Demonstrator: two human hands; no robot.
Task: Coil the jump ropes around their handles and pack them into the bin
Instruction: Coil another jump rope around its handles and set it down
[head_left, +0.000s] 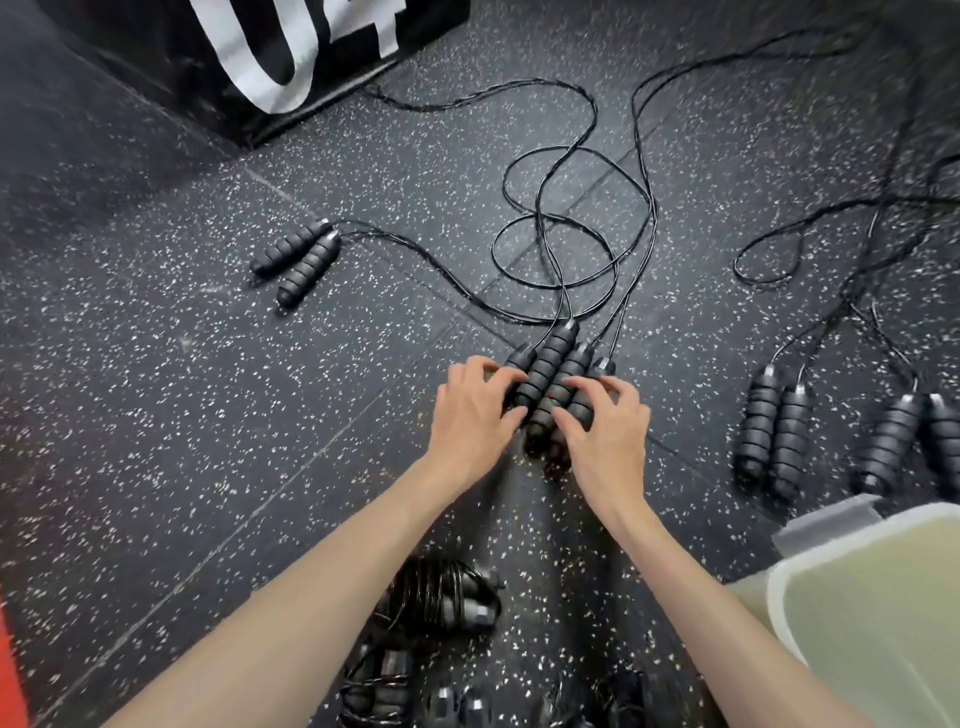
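Observation:
Several black ribbed jump-rope handles (557, 364) lie side by side in a cluster on the speckled floor, their thin black cords (550, 234) looping away behind them. My left hand (475, 410) has its curled fingers on the cluster's left handles. My right hand (605, 426) has its curled fingers on the right handles. A pale translucent bin (810, 571) stands at the lower right. Coiled ropes (441, 597) lie between my forearms near the bottom edge.
Another handle pair (298, 260) lies to the left, and two more pairs (774, 431) (904, 441) lie to the right with tangled cords. A black box with white numerals (260, 52) stands at the top left. A red strip (8, 670) shows at the lower left.

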